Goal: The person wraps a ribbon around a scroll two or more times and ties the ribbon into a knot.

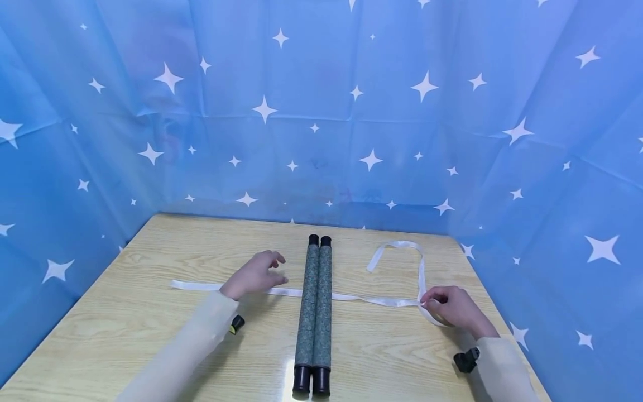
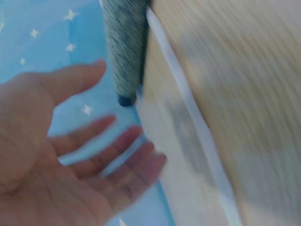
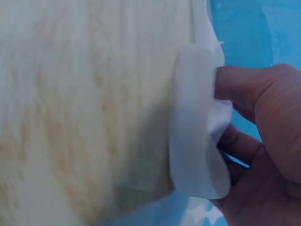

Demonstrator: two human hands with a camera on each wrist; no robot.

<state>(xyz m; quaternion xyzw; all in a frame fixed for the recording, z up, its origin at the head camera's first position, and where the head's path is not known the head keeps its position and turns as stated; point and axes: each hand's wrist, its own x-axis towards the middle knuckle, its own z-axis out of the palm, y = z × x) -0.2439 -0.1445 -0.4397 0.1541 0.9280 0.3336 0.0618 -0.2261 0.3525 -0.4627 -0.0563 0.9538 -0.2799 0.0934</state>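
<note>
A scroll point(image 1: 315, 301), rolled into two side-by-side rolls of grey-green patterned cloth with black end knobs, lies lengthwise on the table. A white ribbon point(image 1: 384, 301) runs crosswise, passing beneath it and reaching out on both sides. To the left of the scroll, my left hand point(image 1: 255, 273) hovers above the ribbon with loosely spread fingers, holding nothing; the left wrist view shows its bare palm point(image 2: 70, 169). On the right, my right hand point(image 1: 454, 307) pinches the ribbon between thumb and fingers, and a loop of it point(image 3: 193, 117) hangs beside them in the right wrist view.
The wooden table point(image 1: 125, 335) carries the scroll and ribbon. The ribbon's right end curls back toward the scroll's far end. A blue curtain with white stars point(image 1: 321, 139) surrounds the table at the back and sides.
</note>
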